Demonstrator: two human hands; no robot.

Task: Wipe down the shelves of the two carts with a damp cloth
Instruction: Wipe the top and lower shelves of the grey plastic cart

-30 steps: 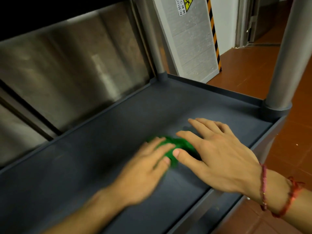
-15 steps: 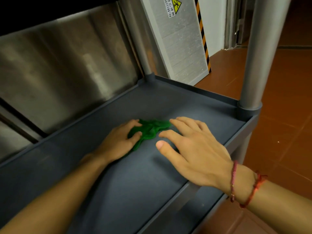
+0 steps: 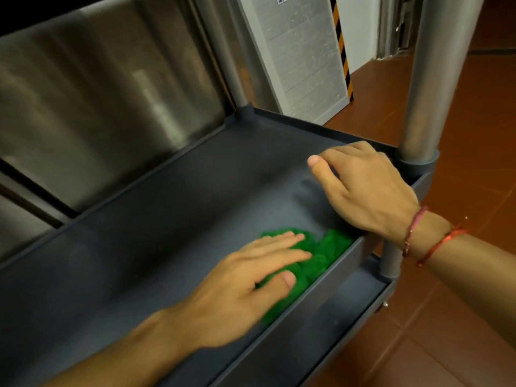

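The bare left forearm (image 3: 125, 356) comes in from 7 o'clock and its hand (image 3: 240, 286) points toward 2 o'clock. That left hand lies palm down, slightly blurred, with fingers straight and close together, pressing flat on a crumpled green cloth (image 3: 332, 244); its thumb (image 3: 282, 280) lies alongside at 4 o'clock. The bare right forearm (image 3: 474, 275) enters from 4 o'clock. The right hand (image 3: 368, 188) points toward 10 o'clock, palm down, fingers loosely bent, thumb (image 3: 321, 169) stretched out, holding nothing. A pink bead bracelet (image 3: 413, 230) and a thin red thread band (image 3: 441, 241) circle the right wrist.
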